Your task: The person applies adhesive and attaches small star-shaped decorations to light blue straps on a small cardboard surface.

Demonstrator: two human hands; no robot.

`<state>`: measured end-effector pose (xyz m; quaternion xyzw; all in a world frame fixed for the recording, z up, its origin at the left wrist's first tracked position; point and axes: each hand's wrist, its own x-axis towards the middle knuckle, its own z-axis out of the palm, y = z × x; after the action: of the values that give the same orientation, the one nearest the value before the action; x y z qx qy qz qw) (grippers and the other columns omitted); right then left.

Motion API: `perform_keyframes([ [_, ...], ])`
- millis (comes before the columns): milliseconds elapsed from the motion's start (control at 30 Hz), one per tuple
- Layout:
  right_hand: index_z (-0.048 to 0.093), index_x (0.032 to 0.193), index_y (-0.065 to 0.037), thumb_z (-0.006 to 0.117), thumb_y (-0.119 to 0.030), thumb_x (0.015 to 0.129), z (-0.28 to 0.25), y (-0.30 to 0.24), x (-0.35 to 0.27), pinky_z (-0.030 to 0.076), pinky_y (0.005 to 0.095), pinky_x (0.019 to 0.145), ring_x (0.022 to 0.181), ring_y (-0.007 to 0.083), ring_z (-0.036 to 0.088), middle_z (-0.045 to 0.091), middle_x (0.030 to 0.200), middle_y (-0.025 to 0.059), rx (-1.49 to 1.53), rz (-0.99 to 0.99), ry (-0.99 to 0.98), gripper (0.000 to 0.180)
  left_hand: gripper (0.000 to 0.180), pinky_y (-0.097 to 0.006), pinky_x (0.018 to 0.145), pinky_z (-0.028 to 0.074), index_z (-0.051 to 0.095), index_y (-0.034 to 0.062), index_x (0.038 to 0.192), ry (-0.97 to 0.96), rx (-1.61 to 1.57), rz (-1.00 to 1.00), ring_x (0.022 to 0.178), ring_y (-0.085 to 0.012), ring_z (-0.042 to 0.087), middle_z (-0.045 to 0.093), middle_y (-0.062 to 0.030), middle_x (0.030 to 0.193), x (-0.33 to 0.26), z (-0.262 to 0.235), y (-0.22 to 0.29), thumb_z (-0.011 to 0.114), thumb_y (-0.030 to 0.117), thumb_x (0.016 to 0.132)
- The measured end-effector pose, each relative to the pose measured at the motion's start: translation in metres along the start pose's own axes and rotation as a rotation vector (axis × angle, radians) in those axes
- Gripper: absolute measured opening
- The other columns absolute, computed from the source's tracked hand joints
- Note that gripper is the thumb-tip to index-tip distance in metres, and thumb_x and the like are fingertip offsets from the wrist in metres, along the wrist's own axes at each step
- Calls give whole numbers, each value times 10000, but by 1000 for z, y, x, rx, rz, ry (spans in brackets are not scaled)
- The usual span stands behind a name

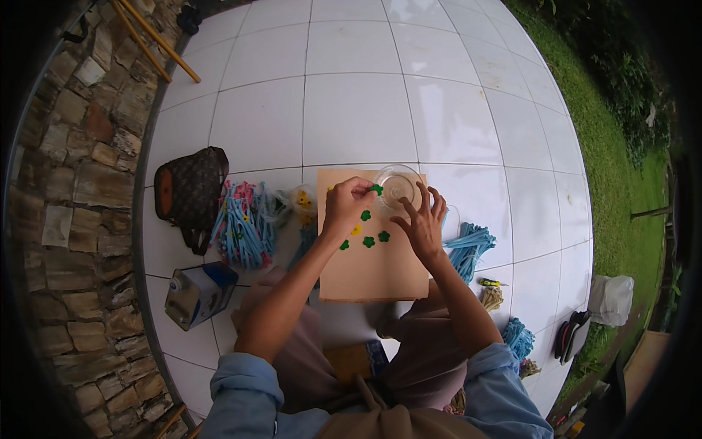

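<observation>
While left fingers (357,185) pinch green flower (376,189), bowl (395,169) alongside, blue bundles (469,250) around

The flower pieces (369,241) are green and yellow, the board (374,276) tan.

Head-worn left fisheye, facing down, near brown board (376,271); tiled floor (358,121) around.

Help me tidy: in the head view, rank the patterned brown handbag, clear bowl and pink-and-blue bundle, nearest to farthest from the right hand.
1. Clear bowl: just left of the right hand.
2. Pink-and-blue bundle: left of the tan board.
3. Patterned brown handbag: farther left.
</observation>
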<state>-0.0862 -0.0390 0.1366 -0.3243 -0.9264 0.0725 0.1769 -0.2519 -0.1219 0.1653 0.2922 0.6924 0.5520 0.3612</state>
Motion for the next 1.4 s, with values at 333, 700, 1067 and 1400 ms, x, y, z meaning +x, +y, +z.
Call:
perform_keyframes([
  [333,622,968,-129,749,-292,607,0,1,0,247,501,961,1171,334,324,383,1270,121,30,-27,21,415,172,-261,657,498,636,10,886,-31,54,-30,708,-142,626,656,-71,772,-1,7,-7,645,118,752],
  [700,533,1170,-226,733,-401,617,-5,5,11,215,518,976,1207,354,259,283,1345,125,43,-18,-78,613,175,-265,628,509,630,-14,879,24,19,26,700,-150,631,652,-101,768,5,0,-10,647,107,753],
  [1067,604,1094,-205,685,-434,666,1,5,8,178,542,1002,1233,334,250,326,1345,69,-34,-65,-82,492,175,-260,634,503,632,-7,879,13,39,40,673,-146,623,647,-91,743,4,0,-13,651,104,745],
  [1400,614,1013,-140,715,-353,650,1,-5,1,211,529,998,1204,323,310,382,1296,73,-19,-64,16,433,188,-258,647,495,630,-1,891,-16,14,10,694,-144,625,650,-83,761,4,3,-15,651,124,752],
])
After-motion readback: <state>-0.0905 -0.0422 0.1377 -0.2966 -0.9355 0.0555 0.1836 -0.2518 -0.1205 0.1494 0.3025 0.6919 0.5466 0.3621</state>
